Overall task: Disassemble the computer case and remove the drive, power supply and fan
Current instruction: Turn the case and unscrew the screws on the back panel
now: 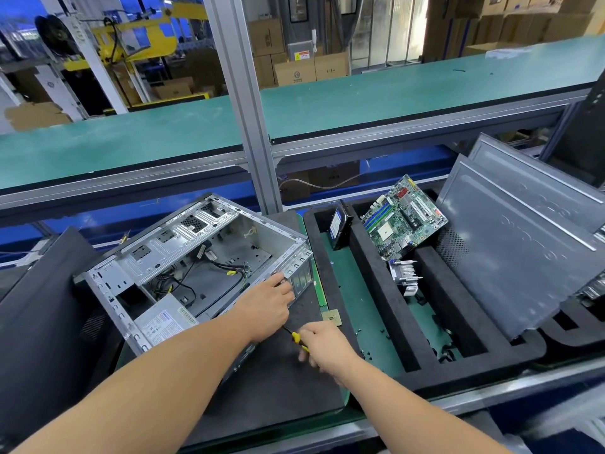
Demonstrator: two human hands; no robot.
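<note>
The open metal computer case (183, 253) lies on its side on a dark foam mat, its inside facing up. The grey power supply (163, 321) with a label sits in the case's near left corner, with loose black cables (226, 273) beside it. My left hand (266, 304) grips the case's near right edge at the rear panel. My right hand (322, 347) holds a yellow-and-black screwdriver (298, 339) just over the mat, close to that corner. A hard drive (337, 226) stands on edge in the foam tray to the right.
A black foam tray (389, 299) holds a motherboard (404, 217) leaning up and a heatsink (406, 276). Grey side panels (520, 253) lean at the right. A CPU chip (331, 316) lies by the mat. A dark panel (49, 309) stands at left. An aluminium post (248, 109) rises behind.
</note>
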